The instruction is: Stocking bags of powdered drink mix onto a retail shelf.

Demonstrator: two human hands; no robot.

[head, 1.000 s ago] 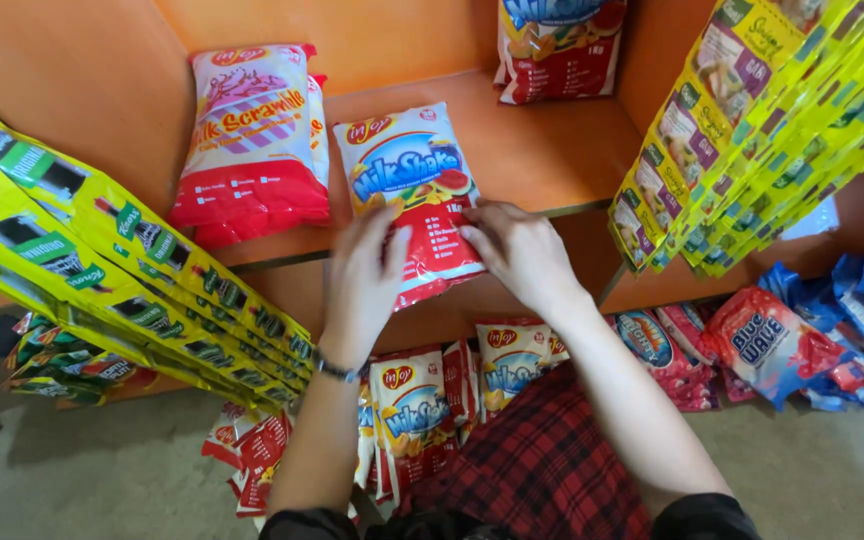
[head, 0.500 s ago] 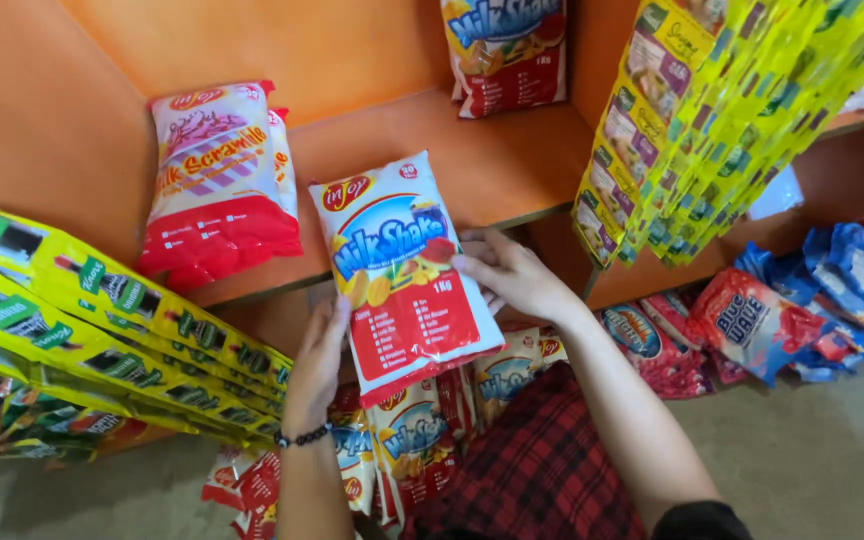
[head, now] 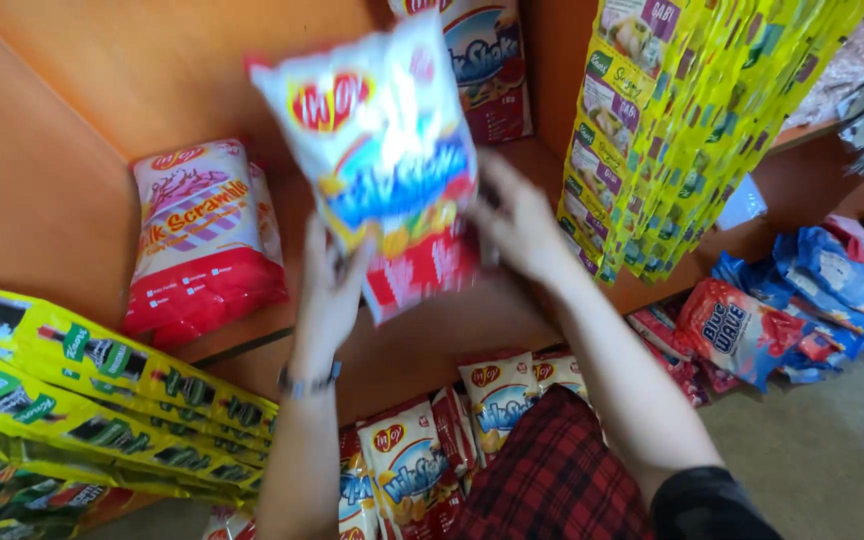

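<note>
Head view: left hand (head: 327, 300) grips the lower left edge of a white, blue and red snack bag (head: 387, 160); right hand (head: 517, 225) closes on its right edge. Bag is raised between both hands, tilted, clear of the orange shelf (head: 432, 340). Judged: lift done, placing not yet done. A pink and red bag (head: 202, 245) lies on the shelf, left. Yellow sachet strips (head: 672, 130) hang right.

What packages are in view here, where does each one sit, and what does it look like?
Held pouch: between left hand and right hand; white, blue, red, blurred.
Pink pouch: shelf, left; pink over red.
Back pouch: shelf rear; white, blue, red.
Yellow sachet strips: hanging right.
Yellow-green strips: lower left.
Lower pouches: below shelf; white, blue.
Blue bags: far right.
</note>
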